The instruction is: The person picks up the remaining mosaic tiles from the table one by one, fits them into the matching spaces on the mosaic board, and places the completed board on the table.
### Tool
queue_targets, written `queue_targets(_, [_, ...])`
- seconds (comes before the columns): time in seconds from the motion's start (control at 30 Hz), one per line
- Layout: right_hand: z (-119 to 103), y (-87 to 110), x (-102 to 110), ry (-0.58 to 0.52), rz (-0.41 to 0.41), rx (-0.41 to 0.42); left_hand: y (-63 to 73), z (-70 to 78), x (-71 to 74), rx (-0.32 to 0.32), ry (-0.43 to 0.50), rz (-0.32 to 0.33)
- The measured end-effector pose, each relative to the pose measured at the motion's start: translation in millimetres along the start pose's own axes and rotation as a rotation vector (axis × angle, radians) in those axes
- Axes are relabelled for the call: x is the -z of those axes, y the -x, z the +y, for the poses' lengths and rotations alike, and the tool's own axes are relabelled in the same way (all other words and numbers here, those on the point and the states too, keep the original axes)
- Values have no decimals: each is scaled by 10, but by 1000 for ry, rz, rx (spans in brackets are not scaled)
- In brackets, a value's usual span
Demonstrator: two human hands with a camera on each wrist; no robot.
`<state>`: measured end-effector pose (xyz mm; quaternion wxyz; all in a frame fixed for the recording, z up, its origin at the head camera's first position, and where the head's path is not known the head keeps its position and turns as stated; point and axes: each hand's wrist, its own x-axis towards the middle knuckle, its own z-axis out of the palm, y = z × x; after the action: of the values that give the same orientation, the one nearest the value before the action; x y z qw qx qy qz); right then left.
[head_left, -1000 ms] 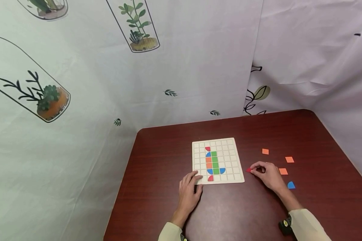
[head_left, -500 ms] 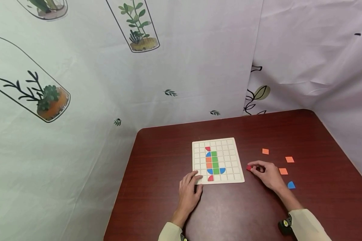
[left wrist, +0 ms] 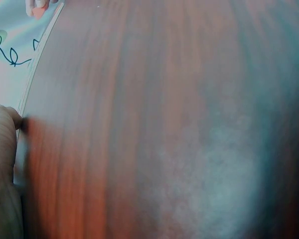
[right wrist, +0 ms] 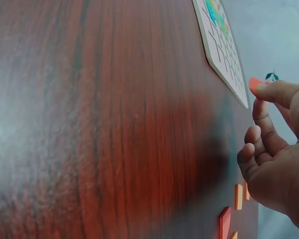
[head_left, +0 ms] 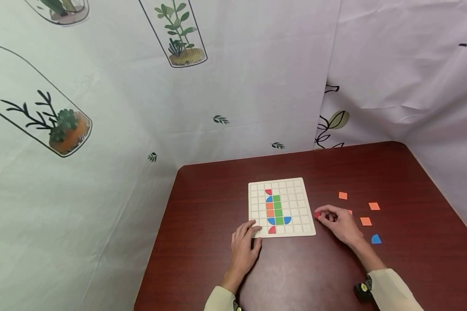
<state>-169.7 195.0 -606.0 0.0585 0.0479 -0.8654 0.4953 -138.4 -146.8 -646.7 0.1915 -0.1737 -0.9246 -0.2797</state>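
Observation:
A white square grid board point(head_left: 297, 201) lies on the table, with red, blue, orange and green tiles set in its left and middle cells. My left hand point(head_left: 244, 248) rests at its near left corner, fingertips on the board and thumb beside the near edge. Just off the board's right edge, my right hand point(head_left: 339, 222) pinches a small red tile point(head_left: 317, 214) between thumb and index finger. Most of that tile's outline is covered by the fingertips. The right wrist view shows the red tile point(right wrist: 255, 85) at the thumb tip, with the other fingers loosely bent.
Several loose orange tiles point(head_left: 374, 206) lie on the dark red-brown table point(head_left: 214, 194) to the right, one partly hidden behind my right hand. A blue tile point(head_left: 376, 239) with a curved side lies nearer me. A plant-printed cloth point(head_left: 237, 86) hangs behind the table.
My right hand has moved a little left toward the board with the red tile, which has turned between the fingers. My left hand has stayed on the board's corner.

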Motion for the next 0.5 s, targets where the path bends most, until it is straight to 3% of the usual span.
queue_targets(0.5, [-108,-27,-51,-83,-55,-76,-2,-4,-8,-15,-8,15])
